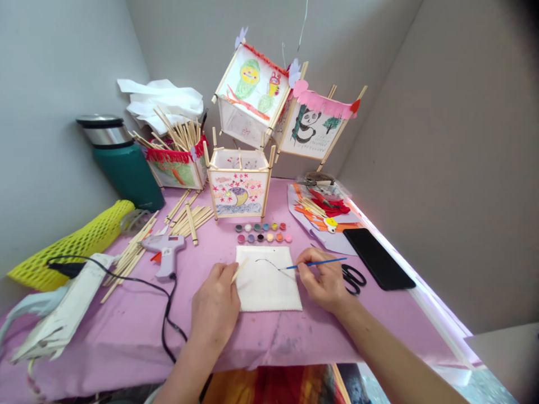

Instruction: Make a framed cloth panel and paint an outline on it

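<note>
A white square sheet point(269, 289) lies flat on the pink-covered table, with a thin dark curved line across its upper part. My right hand point(322, 278) grips a blue-handled paintbrush point(322, 262), its tip touching the sheet at the line's right end. At the sheet's left edge rests my left hand point(217, 300), pinching a short pale wooden stick point(240, 269) between thumb and fingers. Just beyond the sheet stand two rows of small paint pots point(261, 238) in several colours. Black-handled scissors point(353, 279) lie beside my right hand, their blades hidden.
A lilac glue gun point(165, 249) with a black cord lies left, near wooden sticks point(130, 252) and a teal bottle point(126, 174). A painted paper lantern point(238, 196) stands behind the pots; two more lanterns hang above. On the right lie a black phone point(379, 258) and coloured paper scraps point(337, 242).
</note>
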`<state>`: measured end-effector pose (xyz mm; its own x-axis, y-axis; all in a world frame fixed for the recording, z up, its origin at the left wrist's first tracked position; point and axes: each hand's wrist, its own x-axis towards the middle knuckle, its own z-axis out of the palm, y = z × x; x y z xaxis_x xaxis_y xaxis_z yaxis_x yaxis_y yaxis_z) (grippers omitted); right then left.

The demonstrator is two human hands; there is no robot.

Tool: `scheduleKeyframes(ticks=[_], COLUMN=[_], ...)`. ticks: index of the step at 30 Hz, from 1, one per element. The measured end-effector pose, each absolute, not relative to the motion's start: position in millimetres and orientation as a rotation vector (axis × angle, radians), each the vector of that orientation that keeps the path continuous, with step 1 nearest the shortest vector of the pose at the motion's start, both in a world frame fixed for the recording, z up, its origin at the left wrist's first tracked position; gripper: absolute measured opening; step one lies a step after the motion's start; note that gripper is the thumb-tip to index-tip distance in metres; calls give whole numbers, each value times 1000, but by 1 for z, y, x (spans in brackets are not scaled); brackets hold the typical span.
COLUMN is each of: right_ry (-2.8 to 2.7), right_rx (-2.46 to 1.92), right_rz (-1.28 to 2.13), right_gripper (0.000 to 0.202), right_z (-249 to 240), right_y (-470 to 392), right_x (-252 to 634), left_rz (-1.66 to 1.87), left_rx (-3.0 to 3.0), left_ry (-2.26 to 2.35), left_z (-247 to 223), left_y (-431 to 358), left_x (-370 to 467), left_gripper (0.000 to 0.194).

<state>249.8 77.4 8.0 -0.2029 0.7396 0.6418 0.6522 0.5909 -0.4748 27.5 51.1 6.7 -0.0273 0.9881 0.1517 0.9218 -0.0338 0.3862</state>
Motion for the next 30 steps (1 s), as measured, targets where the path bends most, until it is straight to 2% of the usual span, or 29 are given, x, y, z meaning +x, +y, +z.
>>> scheduleKeyframes(ticks=[14,21,30], right_ry=[-1849,-1871,-1964], right_rx=[-1035,-1138,-1196], right_rz=[110,145,166], right_gripper=[12,9,14], right_z=[10,11,19], right_y=[76,83,114], right_x=[250,240,224], left_rz=[587,601,582], left_rx=[2063,2073,2072], left_ry=[2055,2050,2067], left_z=[7,6,7], left_y=[49,50,50], left_x=[27,27,27], left_gripper=[38,38,39])
